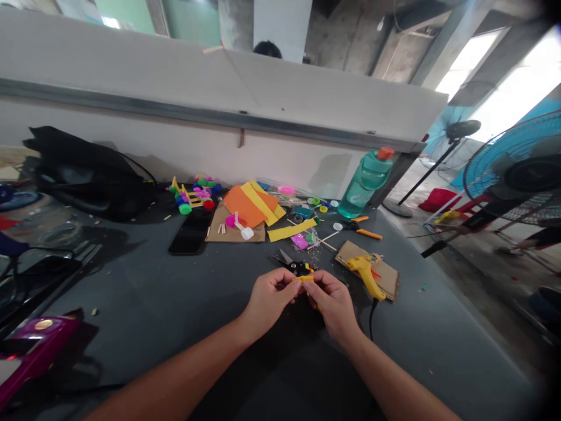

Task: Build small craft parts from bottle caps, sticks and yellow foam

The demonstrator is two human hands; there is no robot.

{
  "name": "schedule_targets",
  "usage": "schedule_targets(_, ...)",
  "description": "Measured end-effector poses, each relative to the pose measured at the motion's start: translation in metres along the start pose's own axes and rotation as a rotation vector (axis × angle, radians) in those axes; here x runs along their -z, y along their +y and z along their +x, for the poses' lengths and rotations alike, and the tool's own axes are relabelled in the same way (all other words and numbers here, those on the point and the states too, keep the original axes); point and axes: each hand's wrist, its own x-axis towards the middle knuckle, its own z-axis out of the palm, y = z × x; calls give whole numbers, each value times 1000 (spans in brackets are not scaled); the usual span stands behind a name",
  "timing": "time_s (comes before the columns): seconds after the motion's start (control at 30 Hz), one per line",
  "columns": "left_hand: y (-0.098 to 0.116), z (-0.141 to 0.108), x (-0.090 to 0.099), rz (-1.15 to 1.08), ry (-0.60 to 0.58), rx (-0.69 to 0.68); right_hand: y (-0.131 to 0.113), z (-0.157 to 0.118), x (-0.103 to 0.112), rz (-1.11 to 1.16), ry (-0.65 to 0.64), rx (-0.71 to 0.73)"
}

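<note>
My left hand [275, 292] and my right hand [332, 297] meet over the dark table, thumbs and forefingers pinched on a small yellow strip [304, 279]. It looks like the same sheet material as the longer yellow strip [293, 230] lying beyond. Part of it is hidden by my fingers. Just past my fingertips lie black-handled cutters [289, 261] with their blades apart. To the right, a yellow glue gun [367, 276] rests on a piece of cardboard [390, 278].
Orange sheets [248, 204], a black phone [190, 233], toy cars [193, 197] and orange-handled pliers [366, 233] lie farther back. A teal bottle [363, 184] stands by the partition [197, 99]. At left are a black bag [87, 175] and a magenta device [41, 351]. Fans [521, 169] stand right.
</note>
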Motion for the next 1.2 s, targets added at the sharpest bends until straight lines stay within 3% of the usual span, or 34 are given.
schedule_targets(0.33,1,-3,-2,110,6,-42,2,-1,-1,34,43,16)
schedule_targets(0.87,-1,-1,0,-14,-15,-37,1,-1,4,-22,30,73)
schedule_targets(1.2,-1,0,1,-95,-16,-18,-2,-1,5,-29,89,62)
